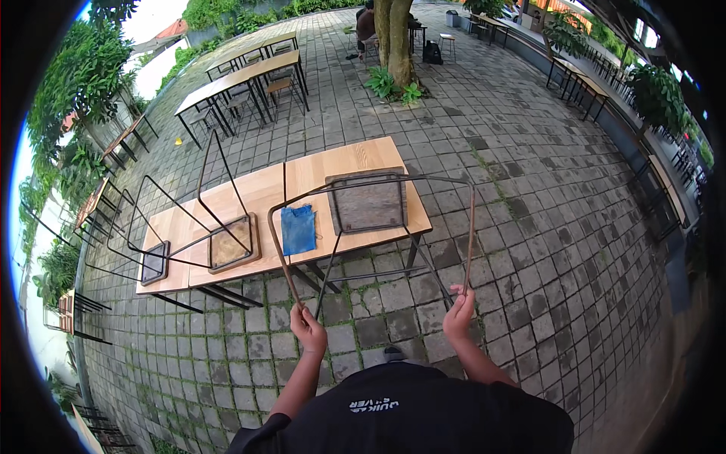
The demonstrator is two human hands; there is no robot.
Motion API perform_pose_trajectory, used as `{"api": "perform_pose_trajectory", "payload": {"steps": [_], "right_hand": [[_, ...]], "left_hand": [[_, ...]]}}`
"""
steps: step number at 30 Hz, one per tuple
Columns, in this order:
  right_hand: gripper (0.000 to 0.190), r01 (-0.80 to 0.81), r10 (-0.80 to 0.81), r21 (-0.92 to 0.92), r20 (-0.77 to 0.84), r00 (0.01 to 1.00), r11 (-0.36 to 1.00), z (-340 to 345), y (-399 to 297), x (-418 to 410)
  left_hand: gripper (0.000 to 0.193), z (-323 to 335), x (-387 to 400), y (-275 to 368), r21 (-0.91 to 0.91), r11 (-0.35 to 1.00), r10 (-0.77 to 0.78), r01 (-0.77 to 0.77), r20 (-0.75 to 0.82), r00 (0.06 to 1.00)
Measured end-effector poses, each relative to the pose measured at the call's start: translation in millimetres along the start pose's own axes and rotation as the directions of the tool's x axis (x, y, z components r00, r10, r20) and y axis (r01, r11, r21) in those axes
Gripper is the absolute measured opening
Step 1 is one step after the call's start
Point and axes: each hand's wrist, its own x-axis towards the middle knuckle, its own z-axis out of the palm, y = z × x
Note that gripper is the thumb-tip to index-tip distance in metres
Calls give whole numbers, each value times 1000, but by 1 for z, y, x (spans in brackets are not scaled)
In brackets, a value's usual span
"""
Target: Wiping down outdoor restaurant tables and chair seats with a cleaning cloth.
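Observation:
A stool with a weathered wooden seat (368,203) lies upside down on the light wood-topped tables (371,152), its bent metal legs reaching up towards me. My left hand (309,329) grips one side of its rusty frame. On the opposite side, my right hand (460,316) is closed around the frame's other tube. A frayed blue cloth (299,230) lies flat on the tabletop, left of the seat. Further left, a stool with a tan wooden seat (231,244) and one with a dark seat (154,264) also rest upside down.
Stone paving (391,340) with grass in its joints surrounds the tables. Beyond is another table row (244,74) with stools beneath. Near a tree trunk (400,48) sits a person (367,28), with a black backpack (432,53) nearby. Narrow tables (578,76) line the right side.

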Motion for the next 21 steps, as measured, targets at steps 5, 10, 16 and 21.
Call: {"api": "perform_pose_trajectory", "payload": {"steps": [5,10,16,21], "right_hand": [[24,19,-19,4,-31,999,1000,3,24,28],[23,-2,-7,77,110,994,997,-6,33,0],[19,26,-24,-40,42,999,999,-21,92,-29],[14,0,42,-228,183,982,974,-25,114,-39]], "left_hand": [[17,18,2,12,-97,992,-67,75,79,995],[16,0,-18,11,5,987,-162,162,21,987],[9,-23,-81,13,394,918,-51,-45,230,972],[14,-8,-99,-23,510,856,-222,80,223,949]]}}
